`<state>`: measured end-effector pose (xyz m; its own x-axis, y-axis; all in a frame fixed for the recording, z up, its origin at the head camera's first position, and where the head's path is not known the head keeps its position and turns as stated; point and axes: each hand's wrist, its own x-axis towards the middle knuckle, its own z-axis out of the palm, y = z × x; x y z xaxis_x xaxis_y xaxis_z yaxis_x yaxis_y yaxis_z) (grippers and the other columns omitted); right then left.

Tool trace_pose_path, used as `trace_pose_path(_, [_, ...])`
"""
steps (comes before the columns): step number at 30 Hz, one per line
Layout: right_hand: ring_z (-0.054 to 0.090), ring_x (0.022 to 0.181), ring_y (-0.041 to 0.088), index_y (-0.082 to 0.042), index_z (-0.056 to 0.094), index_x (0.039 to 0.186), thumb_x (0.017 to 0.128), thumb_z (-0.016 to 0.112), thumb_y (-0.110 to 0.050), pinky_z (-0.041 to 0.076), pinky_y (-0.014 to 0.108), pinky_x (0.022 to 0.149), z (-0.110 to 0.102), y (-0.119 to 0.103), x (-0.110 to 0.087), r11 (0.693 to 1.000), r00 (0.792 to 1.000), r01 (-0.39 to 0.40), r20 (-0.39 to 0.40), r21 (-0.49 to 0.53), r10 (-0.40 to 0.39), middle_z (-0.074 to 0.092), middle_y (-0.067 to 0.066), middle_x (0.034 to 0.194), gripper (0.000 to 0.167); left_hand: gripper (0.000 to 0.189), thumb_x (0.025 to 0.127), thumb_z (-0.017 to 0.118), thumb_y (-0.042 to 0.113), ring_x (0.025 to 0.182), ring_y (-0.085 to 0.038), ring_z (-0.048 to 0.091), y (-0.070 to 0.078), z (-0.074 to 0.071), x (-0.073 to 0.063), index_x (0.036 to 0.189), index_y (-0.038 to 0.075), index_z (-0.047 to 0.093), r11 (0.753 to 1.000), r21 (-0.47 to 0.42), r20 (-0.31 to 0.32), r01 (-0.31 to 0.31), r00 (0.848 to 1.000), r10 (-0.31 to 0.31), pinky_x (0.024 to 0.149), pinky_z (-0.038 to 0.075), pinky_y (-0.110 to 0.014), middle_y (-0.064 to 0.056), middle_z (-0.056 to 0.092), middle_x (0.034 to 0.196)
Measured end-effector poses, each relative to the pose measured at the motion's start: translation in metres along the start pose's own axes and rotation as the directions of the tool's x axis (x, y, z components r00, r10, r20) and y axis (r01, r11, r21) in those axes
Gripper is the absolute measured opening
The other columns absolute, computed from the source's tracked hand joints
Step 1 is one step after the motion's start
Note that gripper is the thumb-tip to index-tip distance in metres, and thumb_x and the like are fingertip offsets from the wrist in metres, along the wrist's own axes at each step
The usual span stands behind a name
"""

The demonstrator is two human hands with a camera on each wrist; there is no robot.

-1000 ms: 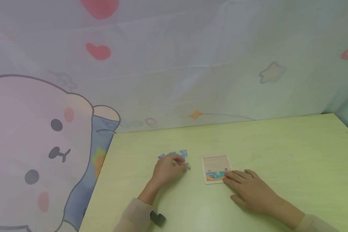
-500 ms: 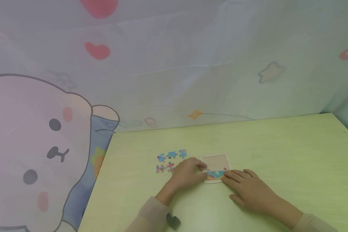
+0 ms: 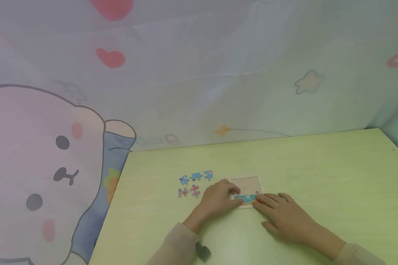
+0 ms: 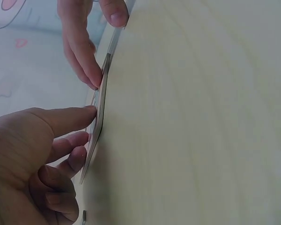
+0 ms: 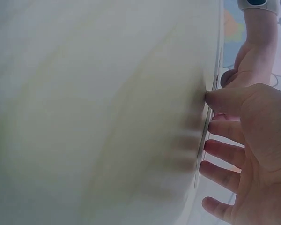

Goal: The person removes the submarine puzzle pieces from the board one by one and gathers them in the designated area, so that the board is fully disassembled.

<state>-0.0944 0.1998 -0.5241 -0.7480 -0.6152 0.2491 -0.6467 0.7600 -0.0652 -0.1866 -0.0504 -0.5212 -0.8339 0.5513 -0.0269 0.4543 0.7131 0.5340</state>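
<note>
A small square puzzle tray (image 3: 261, 182) lies on the table, with teal and yellow puzzle pieces (image 3: 247, 198) along its near side. My left hand (image 3: 219, 198) is over the tray's left edge; its thumb and fingertips touch there, apart from each other. In the left wrist view this left hand (image 4: 33, 145) has a fairly straight thumb and other fingers bent; no loose piece shows between them. The right hand (image 3: 285, 219) rests its straight fingers on the tray's lower right side. The right wrist view shows the right hand (image 5: 264, 140) with its fingers spread along the tray edge.
Left of the tray lie several loose jigsaw pieces (image 3: 196, 176) in two rows, one partly hidden by the left hand. A dark object (image 3: 203, 251) is at the left wrist. Behind the pale table (image 3: 318, 165) hangs a printed curtain (image 3: 185, 73).
My left hand has moved right from the loose pieces to the tray's left edge, uncovering those pieces. Since half a second ago it has edged farther over the tray. The right hand has stayed put.
</note>
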Motion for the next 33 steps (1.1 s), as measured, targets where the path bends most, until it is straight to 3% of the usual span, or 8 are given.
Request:
trace_pose_path(15, [0.058,0.127,0.029,-0.012,0.066,0.139,0.090,0.077,-0.034,0.047,0.059,0.096,0.0000,-0.0015,0.0027,1.000,1.000,0.004,-0.031,-0.019,-0.005,0.062,0.005,0.143,0.055,0.036,0.088,0.082,0.042,0.094,-0.006,0.062,0.0033,0.0017,-0.0028,0.115,0.019,0.073,0.997,-0.043,0.025,0.059,0.998,-0.058,0.080,0.050,-0.027,0.012,0.063,0.105])
trace_pose_path(33, [0.058,0.128,0.029,-0.012,0.064,0.140,0.092,0.075,-0.035,0.046,0.058,0.098,-0.0017,-0.0014,0.0044,1.000,1.000,-0.012,0.008,0.007,0.012,0.061,0.006,0.144,0.055,0.031,0.087,0.085,0.035,0.088,-0.004,0.061,0.0047,0.0052,-0.0040,0.110,0.018,0.072,0.996,-0.082,-0.028,0.043,0.999,-0.045,0.079,0.049,-0.027,0.012,0.067,0.099])
